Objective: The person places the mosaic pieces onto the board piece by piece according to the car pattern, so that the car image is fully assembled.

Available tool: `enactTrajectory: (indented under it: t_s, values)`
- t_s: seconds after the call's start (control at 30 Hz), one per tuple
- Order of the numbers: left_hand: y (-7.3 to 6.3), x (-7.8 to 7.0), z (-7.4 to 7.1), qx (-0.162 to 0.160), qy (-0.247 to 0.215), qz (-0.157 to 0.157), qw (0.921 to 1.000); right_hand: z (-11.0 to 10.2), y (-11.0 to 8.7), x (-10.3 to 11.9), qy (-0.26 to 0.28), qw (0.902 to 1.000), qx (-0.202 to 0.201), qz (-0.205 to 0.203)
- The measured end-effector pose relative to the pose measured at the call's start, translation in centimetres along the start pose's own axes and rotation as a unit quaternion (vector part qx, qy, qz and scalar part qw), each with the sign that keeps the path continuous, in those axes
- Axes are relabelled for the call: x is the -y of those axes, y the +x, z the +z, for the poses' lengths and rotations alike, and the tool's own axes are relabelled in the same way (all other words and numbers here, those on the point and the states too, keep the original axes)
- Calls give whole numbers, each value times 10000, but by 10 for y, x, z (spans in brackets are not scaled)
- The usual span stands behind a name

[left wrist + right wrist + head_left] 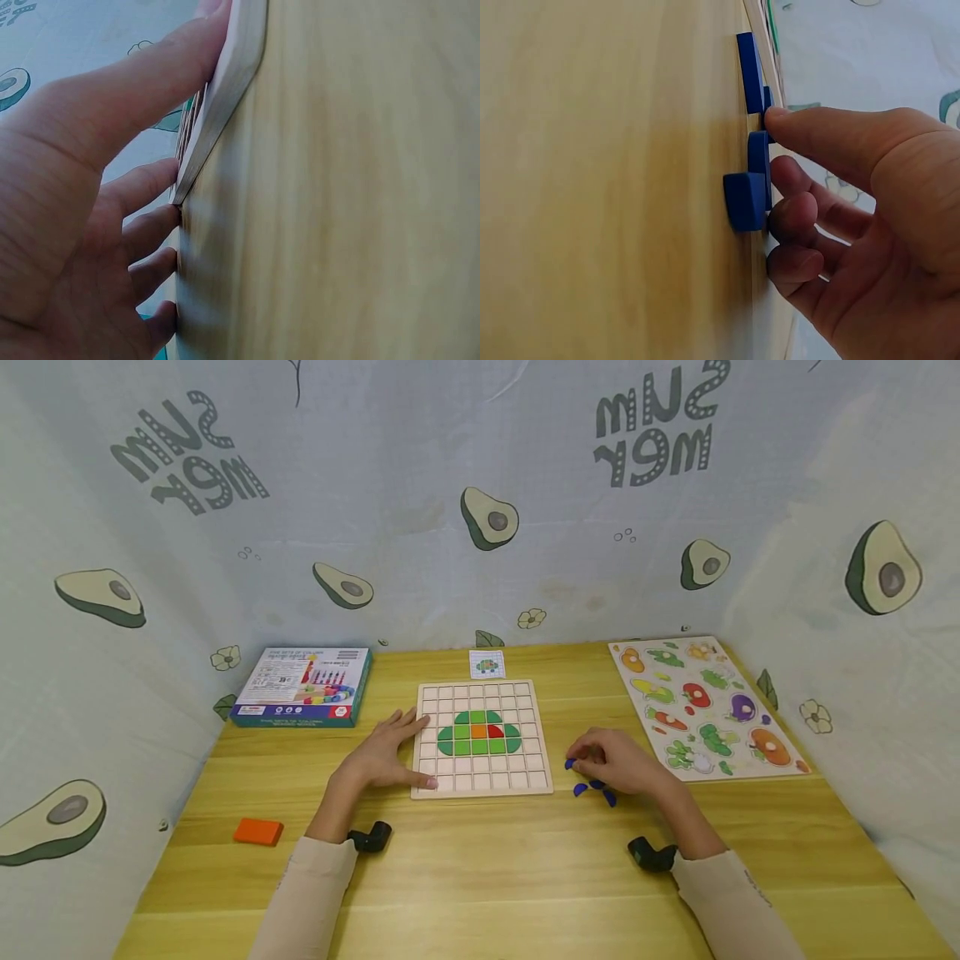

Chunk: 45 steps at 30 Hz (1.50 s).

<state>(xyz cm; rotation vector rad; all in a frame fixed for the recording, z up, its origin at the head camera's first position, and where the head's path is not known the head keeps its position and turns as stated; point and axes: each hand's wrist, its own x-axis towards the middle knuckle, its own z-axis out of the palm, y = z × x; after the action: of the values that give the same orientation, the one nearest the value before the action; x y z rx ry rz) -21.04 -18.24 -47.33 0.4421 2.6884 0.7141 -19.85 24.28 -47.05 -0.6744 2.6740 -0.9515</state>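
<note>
A square wooden grid board (483, 783) lies flat in the middle of the table. On it, green, orange and red pieces (478, 732) form a rounded shape. My left hand (382, 755) rests at the board's left edge, fingers spread, the thumb on its near left corner. In the left wrist view the thumb (142, 94) lies over the board's edge. Right of the board, my right hand (618, 762) pinches a small blue piece (570, 764) between thumb and fingertips, low at the table. Several blue half-round pieces (597, 798) lie beside it, and blue pieces (744, 201) show near the curled fingers.
A small pattern card (487, 664) lies behind the board. At the back left is a boxed toy set (303, 687), with an orange block (258, 832) nearer me. A vegetable puzzle board (693, 693) lies at the right. Printed cloth (420, 527) hangs behind the table.
</note>
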Motion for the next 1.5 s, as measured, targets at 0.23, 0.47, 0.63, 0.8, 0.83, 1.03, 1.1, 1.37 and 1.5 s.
enactTrajectory:
  t_s: [0.23, 0.47, 0.63, 0.8, 0.83, 1.03, 1.1, 1.37, 1.5]
  values:
    - [2, 1, 1, 18, 45, -8, 10000, 1, 4, 6, -21, 9997, -174, 187]
    - [2, 2, 2, -1, 94, -22, 10000, 8, 17, 25, -29, 9978, -612, 251]
    - [3, 4, 2, 19, 127, -16, 9999, 17, 29, 45, 46, 9964, -794, 291]
    - [3, 5, 2, 13, 143, -35, 9999, 27, 41, 63, 172, 9965, -813, 103]
    - [3, 5, 2, 11, 137, -35, 9999, 30, 44, 66, 202, 9966, -797, 75]
    - [2, 2, 0, 26, 80, 10, 10000, 47, 56, 79, 397, 9968, -693, 35]
    - [2, 1, -1, 23, 72, 9, 10000, 52, 60, 83, 440, 9968, -672, -5]
    - [3, 0, -1, 44, 67, -42, 10000, 75, 76, 97, 381, 9978, -510, -170]
    - [2, 1, -2, 50, 94, -11, 9999, 85, 84, 102, 296, 9983, -443, -220]
